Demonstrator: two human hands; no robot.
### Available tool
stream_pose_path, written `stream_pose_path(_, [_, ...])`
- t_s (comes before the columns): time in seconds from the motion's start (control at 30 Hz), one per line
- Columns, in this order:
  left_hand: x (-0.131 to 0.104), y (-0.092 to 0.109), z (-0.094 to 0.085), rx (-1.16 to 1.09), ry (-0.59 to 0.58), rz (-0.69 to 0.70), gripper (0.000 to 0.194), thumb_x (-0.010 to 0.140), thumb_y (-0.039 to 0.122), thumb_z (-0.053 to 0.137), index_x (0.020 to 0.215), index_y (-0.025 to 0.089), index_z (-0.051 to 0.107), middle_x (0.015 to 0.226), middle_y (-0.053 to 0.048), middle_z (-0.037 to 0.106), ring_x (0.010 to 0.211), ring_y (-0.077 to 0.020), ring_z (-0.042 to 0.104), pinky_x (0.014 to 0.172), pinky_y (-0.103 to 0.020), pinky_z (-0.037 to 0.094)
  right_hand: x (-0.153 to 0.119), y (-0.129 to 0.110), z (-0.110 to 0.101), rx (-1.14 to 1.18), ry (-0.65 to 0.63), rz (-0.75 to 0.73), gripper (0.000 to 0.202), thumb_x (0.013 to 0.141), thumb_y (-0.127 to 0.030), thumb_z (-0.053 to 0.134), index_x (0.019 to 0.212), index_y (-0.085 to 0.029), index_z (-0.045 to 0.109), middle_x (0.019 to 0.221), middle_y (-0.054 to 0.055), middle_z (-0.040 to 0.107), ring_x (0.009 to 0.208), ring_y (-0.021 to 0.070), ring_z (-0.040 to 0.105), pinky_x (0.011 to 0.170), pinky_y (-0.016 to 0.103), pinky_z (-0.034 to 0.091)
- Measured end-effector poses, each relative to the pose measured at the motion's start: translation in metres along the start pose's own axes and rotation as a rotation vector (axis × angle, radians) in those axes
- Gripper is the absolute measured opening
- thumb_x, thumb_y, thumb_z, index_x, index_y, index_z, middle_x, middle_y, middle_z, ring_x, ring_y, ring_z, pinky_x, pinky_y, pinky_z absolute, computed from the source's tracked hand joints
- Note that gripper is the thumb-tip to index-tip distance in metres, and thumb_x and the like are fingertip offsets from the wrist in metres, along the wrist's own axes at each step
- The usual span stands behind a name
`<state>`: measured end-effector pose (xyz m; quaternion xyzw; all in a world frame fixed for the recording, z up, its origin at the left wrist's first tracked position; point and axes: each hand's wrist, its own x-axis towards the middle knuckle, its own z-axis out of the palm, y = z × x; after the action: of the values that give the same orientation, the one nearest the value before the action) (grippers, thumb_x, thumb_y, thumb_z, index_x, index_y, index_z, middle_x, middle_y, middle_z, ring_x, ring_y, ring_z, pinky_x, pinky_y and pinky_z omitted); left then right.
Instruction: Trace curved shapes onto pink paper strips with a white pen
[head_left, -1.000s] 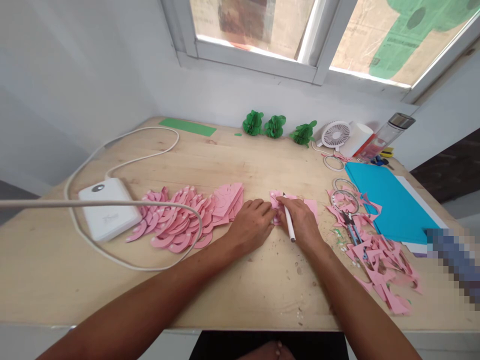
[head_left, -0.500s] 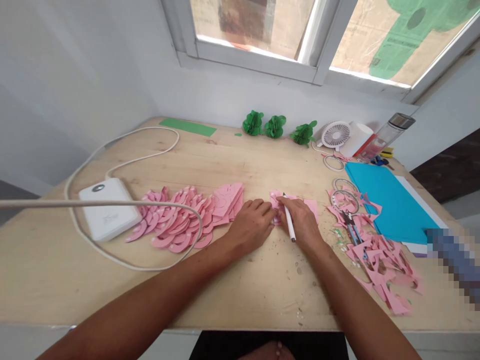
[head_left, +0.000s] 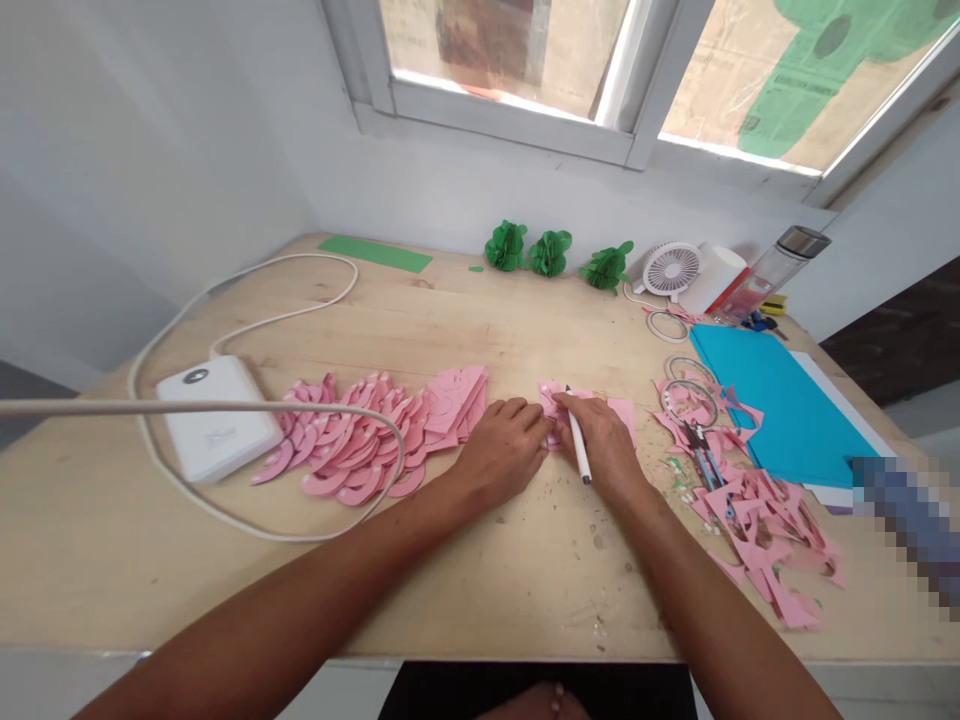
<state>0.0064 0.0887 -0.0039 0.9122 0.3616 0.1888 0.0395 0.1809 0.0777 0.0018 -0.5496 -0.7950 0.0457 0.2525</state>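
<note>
A pink paper piece (head_left: 622, 408) with drawn marks lies on the wooden table in front of me, partly covered by both hands. My left hand (head_left: 510, 445) rests at its left edge, fingers bent and pressed together on it. In my right hand (head_left: 600, 440) is a white marker (head_left: 578, 440) with black ends, slanting across the fingers, which touch the paper. The fingertips of both hands nearly meet, and what lies beneath them is hidden. Left of my left hand are a stack of pink paper sheets (head_left: 459, 395) with curved outlines and a heap of cut pink paper shapes (head_left: 367, 440).
A white power bank (head_left: 217, 425) with a looping cable (head_left: 300, 538) sits at left. Pink scraps (head_left: 772, 540), scissors (head_left: 709, 465), rings and blue sheets (head_left: 787, 410) are at right. Along the back stand green paper flowers (head_left: 550, 253), a small fan (head_left: 671, 270) and a bottle (head_left: 776, 270).
</note>
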Motion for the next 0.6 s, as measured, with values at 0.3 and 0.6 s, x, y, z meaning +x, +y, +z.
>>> stream_pose_path(0.3, [0.0, 0.0002, -0.0002, 0.003, -0.005, -0.002, 0.019, 0.089, 0.019, 0.047, 0.104, 0.017, 0.059, 0.106, -0.009, 0.062, 0.104, -0.0242, 0.053, 0.091, -0.042, 0.042, -0.0004, -0.0002, -0.0006, 0.007, -0.008, 0.008, 0.035, 0.089, -0.018, 0.049, 0.122, -0.02, 0.061, 0.106, 0.011, 0.069, 0.099, 0.0242, 0.061, 0.086, 0.039, 0.049])
stream_pose_path(0.6, [0.0, 0.0, -0.0001, -0.009, -0.002, -0.001, 0.019, 0.088, 0.019, 0.049, 0.104, 0.018, 0.058, 0.106, -0.009, 0.062, 0.105, -0.0245, 0.053, 0.091, -0.043, 0.042, -0.0004, 0.0016, 0.0008, 0.003, -0.009, 0.005, 0.036, 0.089, -0.017, 0.05, 0.123, -0.02, 0.06, 0.106, 0.01, 0.069, 0.099, 0.0238, 0.061, 0.086, 0.038, 0.049])
